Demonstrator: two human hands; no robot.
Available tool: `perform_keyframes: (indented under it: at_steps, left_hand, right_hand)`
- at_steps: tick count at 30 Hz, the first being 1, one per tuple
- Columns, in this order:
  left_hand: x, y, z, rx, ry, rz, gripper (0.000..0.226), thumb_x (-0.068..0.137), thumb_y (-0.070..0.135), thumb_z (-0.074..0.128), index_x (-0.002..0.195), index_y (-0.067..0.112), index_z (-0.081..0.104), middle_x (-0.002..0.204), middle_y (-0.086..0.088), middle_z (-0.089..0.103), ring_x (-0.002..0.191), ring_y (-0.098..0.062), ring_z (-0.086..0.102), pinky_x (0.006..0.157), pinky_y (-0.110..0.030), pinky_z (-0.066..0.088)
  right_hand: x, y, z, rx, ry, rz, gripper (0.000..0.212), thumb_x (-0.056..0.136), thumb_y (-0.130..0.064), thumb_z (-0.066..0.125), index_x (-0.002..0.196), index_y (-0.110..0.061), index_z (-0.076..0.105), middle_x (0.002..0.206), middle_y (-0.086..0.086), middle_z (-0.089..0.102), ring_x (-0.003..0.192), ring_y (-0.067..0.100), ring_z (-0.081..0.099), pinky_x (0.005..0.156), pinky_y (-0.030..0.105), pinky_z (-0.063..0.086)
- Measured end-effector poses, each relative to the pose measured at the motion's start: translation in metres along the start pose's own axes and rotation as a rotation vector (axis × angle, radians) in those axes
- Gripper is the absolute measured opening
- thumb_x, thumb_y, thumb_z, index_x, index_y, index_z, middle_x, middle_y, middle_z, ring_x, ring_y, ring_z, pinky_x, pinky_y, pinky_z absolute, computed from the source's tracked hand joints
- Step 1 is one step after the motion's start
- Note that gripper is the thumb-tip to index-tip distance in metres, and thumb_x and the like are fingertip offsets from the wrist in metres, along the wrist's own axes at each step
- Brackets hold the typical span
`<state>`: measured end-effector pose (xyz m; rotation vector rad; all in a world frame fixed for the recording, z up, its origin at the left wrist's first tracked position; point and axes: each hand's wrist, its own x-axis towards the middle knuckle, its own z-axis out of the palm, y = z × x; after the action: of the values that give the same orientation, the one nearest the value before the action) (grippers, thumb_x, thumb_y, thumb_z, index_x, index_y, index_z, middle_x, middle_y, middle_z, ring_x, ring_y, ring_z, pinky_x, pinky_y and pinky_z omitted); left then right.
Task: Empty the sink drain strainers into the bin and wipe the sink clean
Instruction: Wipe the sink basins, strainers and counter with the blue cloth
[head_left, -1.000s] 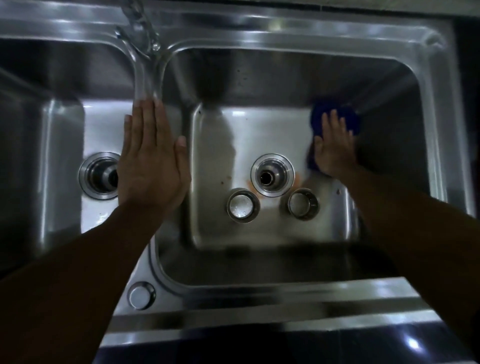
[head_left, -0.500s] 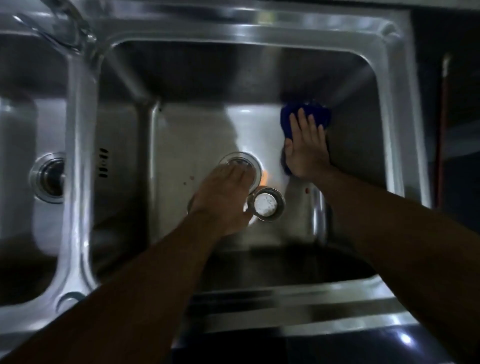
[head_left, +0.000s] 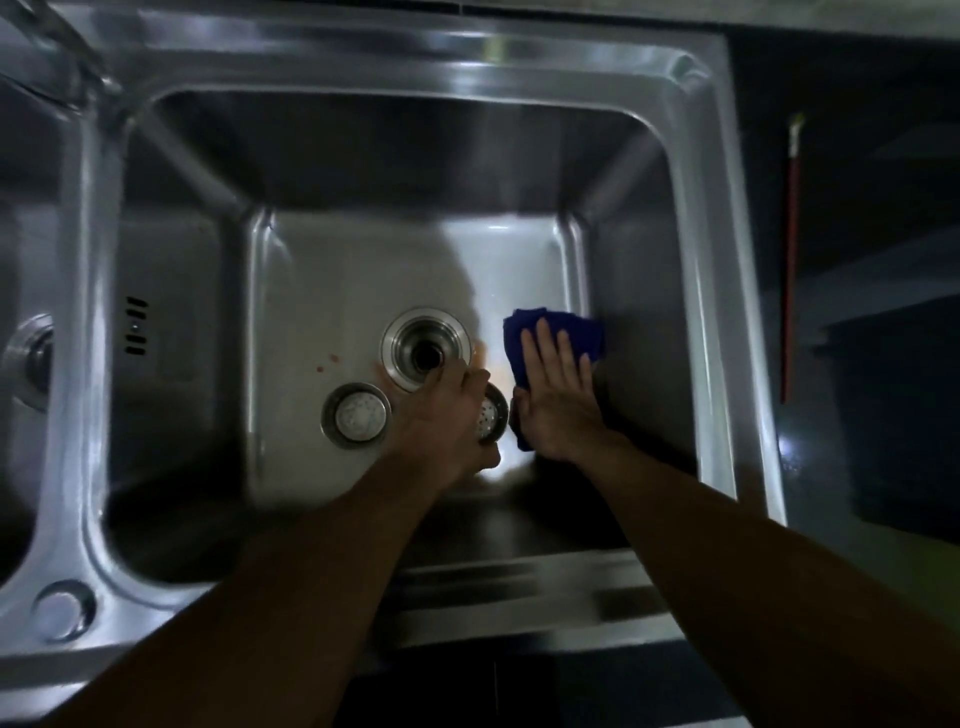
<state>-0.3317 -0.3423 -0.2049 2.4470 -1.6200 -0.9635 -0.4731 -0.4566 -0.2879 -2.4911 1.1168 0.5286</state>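
Left of the drain opening (head_left: 427, 349), the first strainer (head_left: 356, 415) is sitting upright on the floor of the sink basin (head_left: 311, 270). On the drain opening's near right side, the left hand (head_left: 447, 415) is curling its grip round the second strainer (head_left: 491, 418), which is tilting. Any scraps inside could be tipping back onto the steel. Further right of the drain opening, the right hand (head_left: 558, 395) is pressing flat, fingers straight, on the blue cloth (head_left: 550, 332). Wiping towards the uncovered hole risks pushing grime down it. Counting: two strainers, one cloth, two hands.
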Motion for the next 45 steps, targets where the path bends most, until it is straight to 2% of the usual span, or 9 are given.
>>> perform_keyframes:
  at_steps: [6,11,18,24,30,34,38,42,45]
  left_hand:
    - [-0.076,-0.009,-0.026,-0.265,0.156,-0.103,0.09,0.07,0.049,0.077,0.145,0.035,0.031,0.145,0.012,0.027,0.131,-0.019,0.043,0.098,-0.038,0.049]
    - [-0.118,-0.014,-0.024,-0.308,0.226,-0.275,0.091,0.07,0.044,0.081,0.148,0.03,0.037,0.15,0.006,0.035,0.131,-0.02,0.047,0.101,-0.04,0.05]
    - [-0.127,-0.023,-0.032,-0.246,0.238,-0.306,0.09,0.07,0.055,0.077,0.147,0.028,0.038,0.144,0.005,0.04,0.123,-0.02,0.052,0.096,-0.039,0.051]
    - [-0.124,-0.025,-0.022,-0.369,0.308,-0.317,0.087,0.068,0.043,0.083,0.143,0.023,0.045,0.141,0.0,0.044,0.122,-0.026,0.054,0.097,-0.038,0.051]
    - [-0.119,-0.028,-0.015,-0.433,0.345,-0.299,0.083,0.071,0.039,0.082,0.144,0.028,0.043,0.145,0.001,0.039,0.13,-0.025,0.048,0.105,-0.038,0.047]
    - [-0.118,-0.029,-0.016,-0.411,0.35,-0.266,0.082,0.072,0.039,0.081,0.143,0.027,0.042,0.145,-0.002,0.04,0.13,-0.027,0.048,0.104,-0.039,0.046]
    - [-0.118,-0.029,-0.015,-0.41,0.313,-0.306,0.081,0.073,0.043,0.079,0.142,0.033,0.038,0.144,0.002,0.039,0.128,-0.025,0.049,0.102,-0.039,0.047]
    - [-0.119,-0.028,-0.017,-0.417,0.302,-0.312,0.081,0.073,0.042,0.079,0.143,0.032,0.04,0.143,0.003,0.038,0.128,-0.025,0.049,0.101,-0.041,0.049]
    - [-0.121,-0.027,-0.018,-0.425,0.307,-0.307,0.082,0.073,0.039,0.08,0.145,0.028,0.041,0.144,0.001,0.039,0.13,-0.026,0.048,0.103,-0.043,0.049]
  right_hand:
    - [0.042,0.0,-0.028,-0.018,-0.029,-0.099,0.073,0.103,-0.036,0.029,0.16,-0.023,-0.013,0.168,-0.002,-0.024,0.156,0.024,-0.018,0.126,0.051,-0.008]
    - [0.047,-0.023,-0.029,0.028,-0.062,-0.204,0.07,0.105,-0.031,0.035,0.162,-0.021,-0.004,0.17,0.0,-0.016,0.157,0.027,-0.014,0.124,0.059,-0.003]
    - [-0.02,-0.008,-0.004,-0.179,-0.39,-0.533,0.085,0.1,-0.021,0.051,0.162,-0.023,-0.007,0.169,0.001,-0.02,0.155,0.033,-0.016,0.121,0.061,0.001]
    - [0.009,0.01,-0.035,-0.226,-0.325,-0.399,0.09,0.096,-0.036,0.054,0.162,-0.024,-0.006,0.169,0.001,-0.02,0.156,0.029,-0.014,0.123,0.056,0.005]
    - [0.052,0.0,-0.048,-0.202,-0.241,-0.347,0.09,0.094,-0.03,0.054,0.162,-0.023,-0.004,0.169,0.001,-0.019,0.156,0.031,-0.015,0.123,0.061,0.005]
    - [0.015,0.0,-0.029,-0.319,-0.275,-0.553,0.09,0.091,-0.022,0.057,0.162,-0.025,0.002,0.171,0.002,-0.01,0.157,0.033,-0.006,0.121,0.06,0.01]
    - [-0.022,0.005,-0.019,-0.394,-0.457,-0.787,0.084,0.091,-0.006,0.05,0.162,-0.031,0.01,0.17,-0.002,-0.01,0.157,0.032,-0.009,0.122,0.059,0.006]
    - [-0.038,0.013,-0.035,-0.378,-0.668,-0.674,0.087,0.093,0.006,0.045,0.16,-0.04,0.013,0.168,-0.009,-0.019,0.155,0.027,-0.018,0.124,0.061,0.0]
    - [-0.049,0.008,-0.04,-0.396,-0.665,-0.529,0.078,0.102,-0.004,0.039,0.16,-0.041,0.004,0.167,-0.01,-0.022,0.156,0.027,-0.016,0.125,0.059,0.0]
